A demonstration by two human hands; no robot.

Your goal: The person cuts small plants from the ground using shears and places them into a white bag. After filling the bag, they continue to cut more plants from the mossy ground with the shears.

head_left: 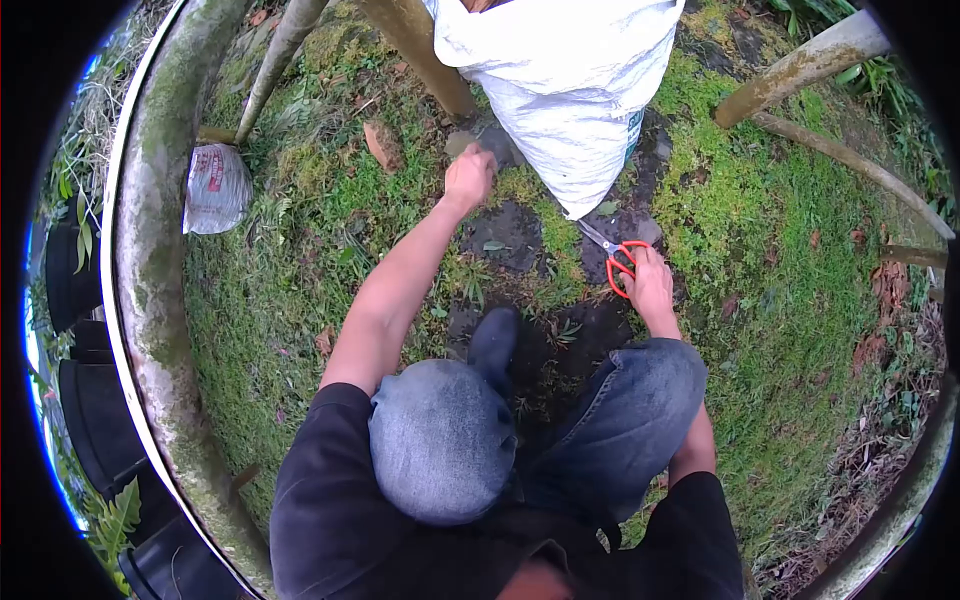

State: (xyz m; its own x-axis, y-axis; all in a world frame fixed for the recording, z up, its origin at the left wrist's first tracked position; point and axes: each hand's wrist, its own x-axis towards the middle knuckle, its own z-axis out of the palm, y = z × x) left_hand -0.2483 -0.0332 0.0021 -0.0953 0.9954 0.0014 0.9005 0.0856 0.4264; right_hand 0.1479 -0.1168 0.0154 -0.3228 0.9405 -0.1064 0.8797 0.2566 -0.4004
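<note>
My right hand (652, 290) grips a pair of scissors (613, 247) with red-orange handles. Their metal blades point up and left, tips right at the lower corner of a white woven sack (575, 120). To the left of that sack, my left hand (470, 178) is held over the ground with its fingers curled together, beside a grey stone (497, 143). Whatever those fingers may hold is hidden. The sack narrows toward its lower corner and has a strip of green print along its right side.
Mossy wooden posts (415, 50) rise around me, with a slanting pole (800, 68) at the right. A reddish stone (383, 147) lies in the grass. Farther left stand a smaller printed sack (217, 190) and several black pots (95, 420). Dark flat stones (505, 238) are set in the mossy ground.
</note>
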